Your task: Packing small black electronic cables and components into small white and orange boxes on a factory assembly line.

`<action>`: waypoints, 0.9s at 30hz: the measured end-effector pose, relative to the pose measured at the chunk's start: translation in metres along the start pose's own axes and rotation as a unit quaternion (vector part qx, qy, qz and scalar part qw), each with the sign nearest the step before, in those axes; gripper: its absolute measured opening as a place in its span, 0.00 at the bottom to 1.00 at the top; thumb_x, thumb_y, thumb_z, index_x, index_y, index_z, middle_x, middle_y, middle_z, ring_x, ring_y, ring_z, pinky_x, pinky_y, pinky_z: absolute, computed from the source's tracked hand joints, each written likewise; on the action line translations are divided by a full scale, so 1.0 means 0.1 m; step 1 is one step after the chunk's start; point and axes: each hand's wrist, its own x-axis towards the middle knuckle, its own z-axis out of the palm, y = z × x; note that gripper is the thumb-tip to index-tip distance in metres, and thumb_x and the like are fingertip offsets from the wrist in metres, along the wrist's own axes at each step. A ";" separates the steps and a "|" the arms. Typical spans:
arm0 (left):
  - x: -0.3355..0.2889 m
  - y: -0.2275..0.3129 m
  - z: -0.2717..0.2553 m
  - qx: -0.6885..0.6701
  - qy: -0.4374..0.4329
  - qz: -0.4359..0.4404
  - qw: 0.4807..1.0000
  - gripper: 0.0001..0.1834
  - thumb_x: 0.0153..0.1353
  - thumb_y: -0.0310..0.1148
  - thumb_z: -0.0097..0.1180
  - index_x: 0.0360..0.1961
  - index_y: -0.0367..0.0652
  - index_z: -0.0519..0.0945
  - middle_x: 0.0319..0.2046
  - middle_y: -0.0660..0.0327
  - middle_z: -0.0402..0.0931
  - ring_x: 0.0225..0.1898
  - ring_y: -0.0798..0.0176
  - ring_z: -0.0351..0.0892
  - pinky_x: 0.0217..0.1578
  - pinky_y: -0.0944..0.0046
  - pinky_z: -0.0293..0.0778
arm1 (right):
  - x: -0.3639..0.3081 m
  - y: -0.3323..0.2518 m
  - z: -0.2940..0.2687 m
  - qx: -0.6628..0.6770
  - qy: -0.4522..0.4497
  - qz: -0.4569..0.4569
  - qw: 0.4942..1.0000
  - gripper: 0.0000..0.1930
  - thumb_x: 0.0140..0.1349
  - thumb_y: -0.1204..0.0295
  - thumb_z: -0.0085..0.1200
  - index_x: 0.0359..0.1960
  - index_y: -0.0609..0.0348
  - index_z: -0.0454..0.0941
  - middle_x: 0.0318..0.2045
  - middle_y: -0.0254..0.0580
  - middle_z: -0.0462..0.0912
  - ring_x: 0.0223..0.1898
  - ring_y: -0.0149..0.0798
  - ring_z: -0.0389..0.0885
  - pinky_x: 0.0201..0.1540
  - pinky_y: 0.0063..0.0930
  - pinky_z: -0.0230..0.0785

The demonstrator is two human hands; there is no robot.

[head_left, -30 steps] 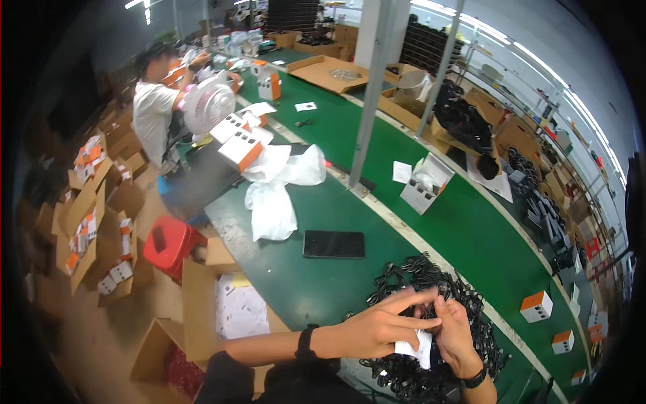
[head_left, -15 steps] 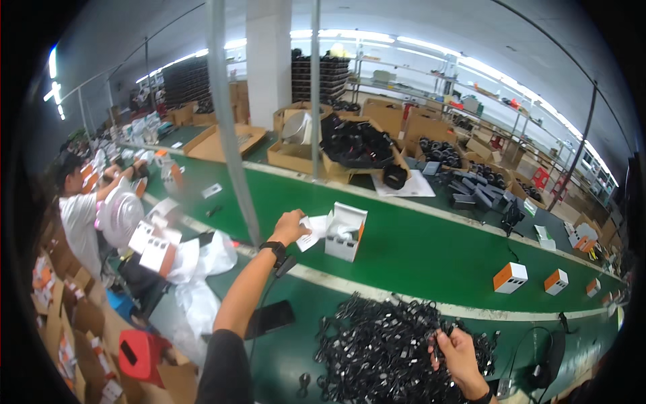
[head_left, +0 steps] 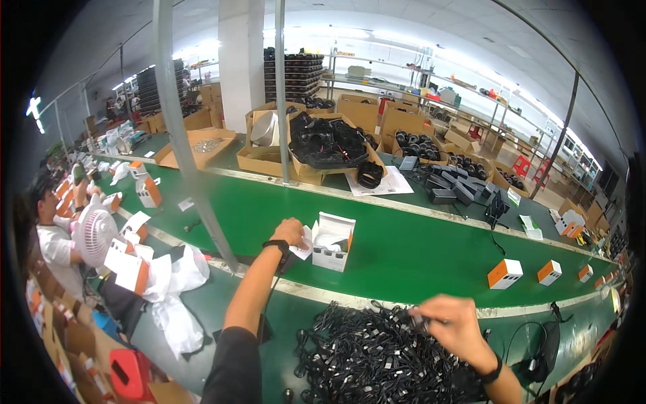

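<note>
Head view: reaching forward over the green belt (head_left: 410, 262) with the left hand (head_left: 289, 232), back of the hand up, holding a white paper slip (head_left: 307, 246) in fingers pressed together at its left edge, just beside the open white box (head_left: 330, 260). Standing upright on the belt, with lid raised and pale wrapping (head_left: 328, 240) inside. Best to pinch the slip lightly and near one edge, so as not to crease it, and to clear the box wall without nudging or tipping it. Stretching the left forearm nearly straight from a dark sleeve (head_left: 234, 363), with a dark watch (head_left: 278, 247) at the wrist. Bending the right hand (head_left: 454, 324) inward over the heap of black cables (head_left: 377, 360) on the desk (head_left: 277, 363), thumb and fingers drawn close together near something dark; too blurred there, cannot tell whether pinching a cable or only hovering. For a clean pick, best to take one cable near its plug and lift slowly, shaking loose any tangled neighbours. Wearing a dark band (head_left: 494, 370) on the right wrist, slanting in from the lower edge.
</note>
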 end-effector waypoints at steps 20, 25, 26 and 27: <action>-0.03 0.55 -0.05 0.137 -0.049 0.231 0.962 0.45 0.42 0.54 0.86 0.63 0.51 0.83 0.61 0.47 0.75 0.70 0.39 0.72 0.61 0.43 0.77 | 2.00 1.38 1.53 -0.372 -0.036 -0.088 0.924 0.07 0.58 0.72 0.63 0.33 0.53 0.93 0.29 0.52 0.90 0.37 0.55 0.92 0.43 0.50 0.84; -0.45 0.43 -0.01 -0.004 -0.021 0.241 0.970 0.39 0.44 0.50 0.85 0.54 0.41 0.84 0.41 0.46 0.88 0.50 0.39 0.87 0.54 0.47 0.80 | 1.94 1.53 1.55 -0.412 -0.054 -0.093 0.905 0.07 0.56 0.70 0.62 0.26 0.54 0.91 0.28 0.52 0.91 0.34 0.53 0.93 0.40 0.49 0.83; -0.58 0.46 -0.03 -0.032 -0.004 0.219 0.975 0.38 0.45 0.49 0.84 0.54 0.41 0.83 0.43 0.46 0.88 0.50 0.39 0.87 0.53 0.46 0.80 | 1.92 1.57 1.54 -0.415 -0.059 -0.098 0.902 0.07 0.56 0.70 0.62 0.25 0.54 0.91 0.28 0.52 0.91 0.34 0.53 0.93 0.40 0.49 0.83; -0.71 0.53 -0.08 -0.062 0.014 0.202 0.977 0.38 0.45 0.48 0.84 0.54 0.42 0.83 0.45 0.46 0.88 0.51 0.39 0.87 0.53 0.46 0.80 | 1.90 1.63 1.49 -0.424 -0.065 -0.100 0.898 0.07 0.56 0.70 0.62 0.25 0.54 0.91 0.28 0.51 0.91 0.34 0.52 0.93 0.40 0.49 0.83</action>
